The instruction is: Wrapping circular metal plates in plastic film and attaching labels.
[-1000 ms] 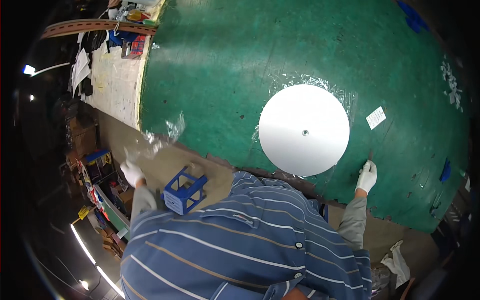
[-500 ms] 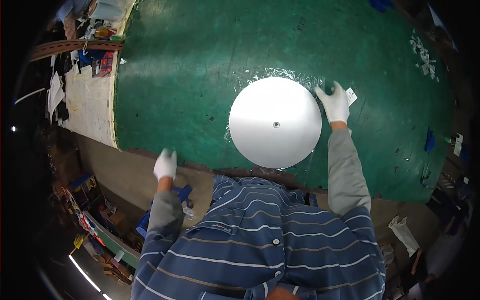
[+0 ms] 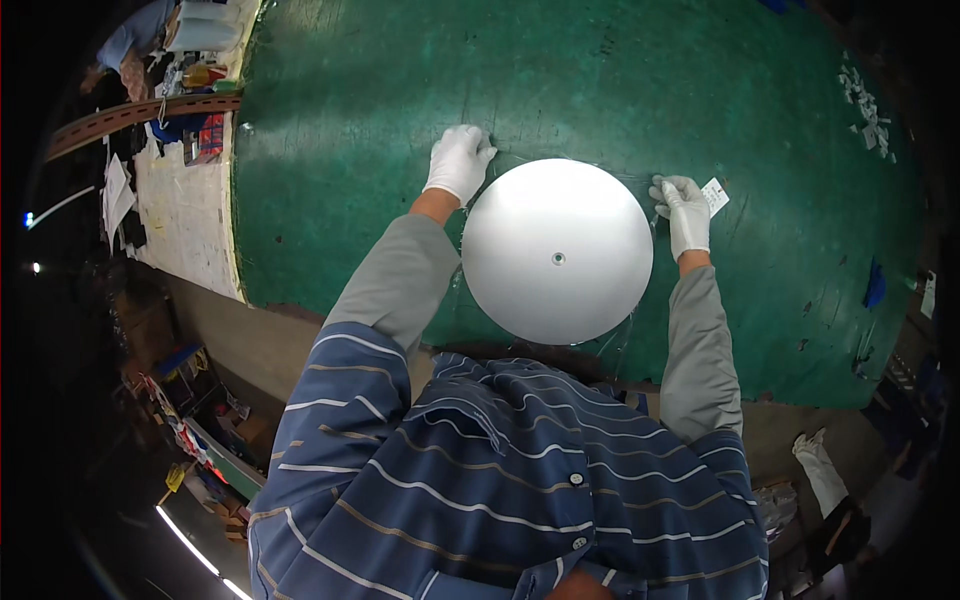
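A round, silvery-white metal disc with a small central hole lies flat on the green table. Thin clear plastic film shows around its edge. Beyond the disc's upper left, my white-gloved left hand is closed, its fingertips pinching what looks like the film's far edge. At the upper right, my right hand, gloved too, pinches the film on that side with bent fingers. A white printed tag sits right behind the right hand; whether they touch I cannot tell.
The green table spreads beyond both hands. White scraps lie at its far right, with a blue piece lower down. At the left, a pale side table carries papers and boxes; another person's arm shows at the far left.
My left hand has come from the table's near edge up to the disc's upper left and closed. My right hand's spread fingers have drawn together. The film beyond the disc looks flatter.
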`<move>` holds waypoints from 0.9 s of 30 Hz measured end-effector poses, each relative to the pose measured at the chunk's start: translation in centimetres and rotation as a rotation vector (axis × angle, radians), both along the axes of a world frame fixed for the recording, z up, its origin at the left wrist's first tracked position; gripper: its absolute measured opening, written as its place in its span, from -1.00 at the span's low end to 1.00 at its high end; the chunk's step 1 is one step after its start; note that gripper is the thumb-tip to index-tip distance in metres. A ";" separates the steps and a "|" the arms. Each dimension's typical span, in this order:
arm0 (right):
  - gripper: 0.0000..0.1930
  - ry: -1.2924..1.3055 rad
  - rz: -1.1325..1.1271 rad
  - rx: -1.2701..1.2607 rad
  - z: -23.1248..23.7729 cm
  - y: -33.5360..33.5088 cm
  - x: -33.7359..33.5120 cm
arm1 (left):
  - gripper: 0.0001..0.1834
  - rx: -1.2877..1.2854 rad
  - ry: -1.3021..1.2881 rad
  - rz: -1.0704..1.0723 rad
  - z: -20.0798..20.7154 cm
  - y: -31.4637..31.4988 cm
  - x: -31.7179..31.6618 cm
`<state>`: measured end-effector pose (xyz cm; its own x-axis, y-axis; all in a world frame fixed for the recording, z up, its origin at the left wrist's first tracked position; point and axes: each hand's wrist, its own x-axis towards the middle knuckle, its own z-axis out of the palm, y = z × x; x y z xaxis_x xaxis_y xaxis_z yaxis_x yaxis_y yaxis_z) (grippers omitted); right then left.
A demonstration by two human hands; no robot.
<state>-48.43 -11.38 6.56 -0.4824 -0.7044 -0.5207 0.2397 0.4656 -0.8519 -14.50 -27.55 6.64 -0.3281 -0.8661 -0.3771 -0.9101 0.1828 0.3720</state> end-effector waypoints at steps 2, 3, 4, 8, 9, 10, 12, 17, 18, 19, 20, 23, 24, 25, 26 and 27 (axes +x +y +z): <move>-0.88 0.008 0.057 -0.016 -0.2 1.3 0.0 | -0.78 0.068 0.154 0.034 0.0 1.5 0.2; -0.88 0.019 0.120 -0.042 -0.2 2.0 -0.1 | -0.81 0.126 0.312 0.075 0.3 2.7 0.4; -0.88 0.032 0.184 -0.068 -0.2 2.4 -0.1 | -0.83 0.184 0.470 0.118 0.5 3.7 0.5; -0.88 0.428 0.569 -0.071 0.1 1.8 1.0 | -0.88 -0.033 0.538 -0.025 -0.8 5.5 0.3; -0.88 0.624 0.724 -0.056 0.3 1.5 1.4 | -0.89 -0.168 0.492 -0.121 -1.3 5.9 0.1; -0.88 0.821 0.877 -0.040 0.5 1.2 1.9 | -0.90 -0.303 0.443 -0.217 -1.6 6.3 0.1; -0.87 0.760 0.839 0.002 0.4 0.4 2.3 | -0.90 -0.185 0.477 -0.084 -0.8 6.4 -0.6; -0.86 0.463 0.647 0.107 0.4 -0.2 2.0 | -0.90 0.212 0.576 0.357 1.4 5.9 -1.7; -0.85 0.360 0.577 0.098 0.5 0.0 1.6 | -0.88 0.239 0.609 0.409 1.5 5.7 -1.5; -0.85 0.259 0.505 0.089 0.5 0.1 1.3 | -0.86 0.267 0.642 0.460 1.7 5.6 -1.3; -0.85 0.157 0.432 0.081 0.5 0.3 1.1 | -0.84 0.296 0.674 0.510 1.8 5.4 -1.3; -0.85 0.134 0.460 0.056 2.1 0.6 1.0 | -0.87 0.312 0.747 0.525 3.1 5.2 -1.5; -0.86 0.120 0.475 0.042 2.8 0.7 1.0 | -0.88 0.318 0.782 0.533 3.6 5.1 -1.6; -0.86 0.106 0.490 0.027 3.4 0.8 1.0 | -0.90 0.323 0.818 0.542 4.1 5.1 -1.5; -0.86 0.107 0.487 0.028 4.1 0.9 0.8 | -0.90 0.326 0.818 0.539 4.5 4.9 -1.4; -0.87 0.033 0.480 0.022 4.7 1.2 0.6 | -0.90 0.372 0.878 0.537 5.0 4.8 -1.1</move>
